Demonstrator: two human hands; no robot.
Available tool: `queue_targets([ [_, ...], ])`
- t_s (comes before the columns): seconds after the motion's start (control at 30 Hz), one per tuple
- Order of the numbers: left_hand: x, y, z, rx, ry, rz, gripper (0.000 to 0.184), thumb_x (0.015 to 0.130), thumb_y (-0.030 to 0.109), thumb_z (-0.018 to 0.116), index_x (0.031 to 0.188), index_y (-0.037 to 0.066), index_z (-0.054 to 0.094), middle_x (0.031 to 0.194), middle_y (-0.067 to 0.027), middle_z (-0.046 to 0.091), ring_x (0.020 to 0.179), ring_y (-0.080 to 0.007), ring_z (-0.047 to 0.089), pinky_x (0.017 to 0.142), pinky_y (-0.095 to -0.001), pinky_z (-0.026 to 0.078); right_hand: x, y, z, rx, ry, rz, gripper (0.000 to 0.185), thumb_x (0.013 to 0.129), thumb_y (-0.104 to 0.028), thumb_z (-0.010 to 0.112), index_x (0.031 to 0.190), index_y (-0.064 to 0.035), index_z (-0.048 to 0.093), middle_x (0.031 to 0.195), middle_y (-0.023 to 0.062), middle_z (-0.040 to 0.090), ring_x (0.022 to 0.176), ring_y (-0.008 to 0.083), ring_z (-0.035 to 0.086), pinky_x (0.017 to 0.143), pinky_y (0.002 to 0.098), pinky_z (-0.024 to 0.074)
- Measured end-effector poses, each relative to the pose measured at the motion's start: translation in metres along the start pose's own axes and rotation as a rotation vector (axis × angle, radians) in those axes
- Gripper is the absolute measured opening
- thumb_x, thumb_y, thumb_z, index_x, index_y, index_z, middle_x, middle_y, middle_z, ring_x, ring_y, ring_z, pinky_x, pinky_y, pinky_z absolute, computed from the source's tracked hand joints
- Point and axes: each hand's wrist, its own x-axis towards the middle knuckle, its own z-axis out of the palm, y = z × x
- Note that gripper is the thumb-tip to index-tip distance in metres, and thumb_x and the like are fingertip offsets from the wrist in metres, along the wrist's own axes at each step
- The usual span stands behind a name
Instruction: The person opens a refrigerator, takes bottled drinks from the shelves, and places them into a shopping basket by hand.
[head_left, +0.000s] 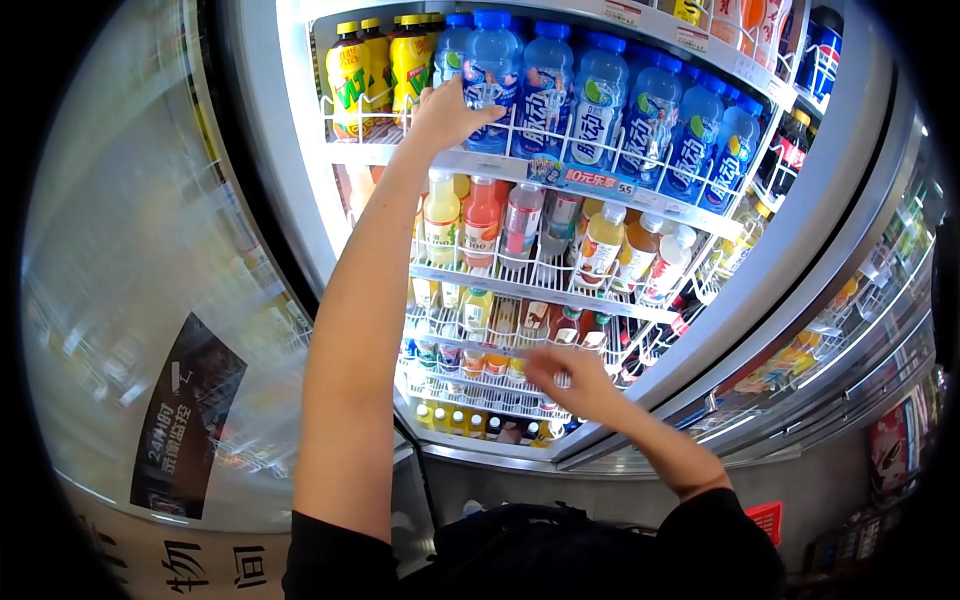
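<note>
My left hand (450, 118) reaches up to the top row of the fridge, at the front of a blue-capped drink bottle (491, 62). The thumb lies across the bottle's lower front and the fingers curl at its left side, partly hidden. Similar blue drink bottles (600, 100) stand in a row to the right. Yellow-labelled bottles (350, 80) are to the left. Lower down, my right hand (572, 382) is in front of the bottom shelves, its fingers bent and smeared by motion; whether it holds anything is unclear.
A white wire rail (420, 265) and several shelves of bottles lie below. The glass door (130, 250) stands at the left with a dark sticker (185, 420). Another fridge door (800, 350) is at the right. A red basket (766, 522) sits on the floor.
</note>
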Motion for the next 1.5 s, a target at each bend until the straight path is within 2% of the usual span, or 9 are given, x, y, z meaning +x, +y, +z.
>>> queue_targets([
  [0.07, -0.002, -0.001, -0.003, -0.075, -0.055, 0.056, 0.083, 0.069, 0.061, 0.073, 0.128, 0.004, 0.056, 0.120, -0.0211, 0.064, 0.121, -0.0417, 0.051, 0.104, -0.0495, 0.039, -0.062, 0.039, 0.010, 0.011, -0.269, 0.292, 0.032, 0.094, -0.024, 0.064, 0.122, -0.0061, 0.063, 0.091, 0.0073, 0.073, 0.072, 0.0123, 0.068, 0.068, 0.0285, 0.0553],
  [0.17, -0.001, -0.001, -0.009, -0.073, -0.078, 0.053, 0.080, 0.070, 0.058, 0.073, 0.128, 0.006, 0.056, 0.117, -0.0221, 0.065, 0.117, -0.0431, 0.055, 0.101, -0.0480, 0.042, -0.171, 0.116, 0.030, 0.614, -0.311, 0.933, 0.036, 0.103, -0.029, 0.050, 0.121, -0.0009, 0.062, 0.104, 0.0085, 0.069, 0.091, 0.0155, 0.066, 0.081, 0.0297, 0.0553],
  [0.23, -0.001, -0.002, -0.007, -0.038, -0.073, 0.070, 0.077, 0.071, 0.056, 0.073, 0.127, 0.007, 0.057, 0.114, -0.0228, 0.066, 0.110, -0.0432, 0.061, 0.098, -0.0459, 0.046, -0.266, 0.165, 0.045, 0.488, -0.402, 0.995, 0.041, 0.102, -0.037, 0.049, 0.117, -0.0031, 0.065, 0.101, 0.0072, 0.069, 0.088, 0.0159, 0.066, 0.077, 0.0293, 0.0549],
  [0.33, -0.006, 0.001, -0.008, -0.133, -0.061, 0.111, 0.078, 0.073, 0.057, 0.073, 0.128, 0.005, 0.056, 0.113, -0.0221, 0.067, 0.109, -0.0409, 0.062, 0.098, -0.0452, 0.045, -0.389, 0.196, 0.065, 0.694, -0.248, 1.491, 0.044, 0.103, -0.041, 0.045, 0.116, -0.0048, 0.065, 0.102, 0.0078, 0.068, 0.089, 0.0195, 0.065, 0.078, 0.0325, 0.0542],
  [0.47, -0.004, -0.010, 0.006, -0.116, 0.007, 0.103, 0.084, 0.076, 0.060, 0.071, 0.130, 0.000, 0.051, 0.114, -0.0217, 0.067, 0.109, -0.0380, 0.064, 0.095, -0.0427, 0.048, -0.490, 0.199, 0.079, 0.811, 0.039, 1.803, 0.043, 0.103, -0.040, 0.045, 0.117, -0.0050, 0.064, 0.104, 0.0084, 0.067, 0.091, 0.0199, 0.065, 0.079, 0.0330, 0.0540],
  [1.13, -0.005, 0.008, 0.022, -0.135, 0.122, -0.030, 0.096, 0.068, 0.076, 0.066, 0.129, 0.003, 0.054, 0.114, -0.0177, 0.068, 0.111, -0.0351, 0.063, 0.100, -0.0430, 0.041, -0.558, 0.223, 0.088, 0.992, 0.273, 1.812, 0.039, 0.103, -0.036, 0.045, 0.123, -0.0062, 0.060, 0.114, 0.0117, 0.063, 0.100, 0.0217, 0.062, 0.085, 0.0359, 0.0533],
  [1.23, -0.005, 0.013, 0.015, 0.071, 0.161, -0.074, 0.077, 0.076, 0.060, 0.074, 0.130, 0.008, 0.056, 0.116, -0.0126, 0.067, 0.108, -0.0220, 0.062, 0.095, -0.0334, 0.046, -0.575, 0.228, 0.090, 1.022, 0.303, 1.830, 0.039, 0.103, -0.036, 0.045, 0.123, -0.0064, 0.060, 0.116, 0.0122, 0.063, 0.101, 0.0220, 0.062, 0.086, 0.0363, 0.0532],
  [1.4, 0.005, 0.010, 0.005, 0.036, -0.080, 0.015, 0.077, 0.078, 0.066, 0.066, 0.128, 0.008, 0.058, 0.117, -0.0180, 0.067, 0.108, -0.0287, 0.064, 0.096, -0.0382, 0.046, -0.615, 0.232, 0.095, 1.091, 0.375, 1.869, 0.038, 0.103, -0.035, 0.045, 0.125, -0.0067, 0.059, 0.118, 0.0131, 0.062, 0.103, 0.0225, 0.062, 0.088, 0.0370, 0.0530],
  [1.5, 0.006, 0.004, 0.014, 0.302, 0.116, 0.020, 0.093, 0.074, 0.079, 0.057, 0.135, 0.010, 0.055, 0.137, -0.0267, 0.047, 0.131, -0.0439, 0.039, 0.111, -0.0511, 0.027, -0.644, 0.230, 0.098, 1.138, 0.426, 1.885, 0.038, 0.103, -0.034, 0.045, 0.126, -0.0069, 0.058, 0.120, 0.0136, 0.061, 0.104, 0.0227, 0.061, 0.089, 0.0374, 0.0529],
])
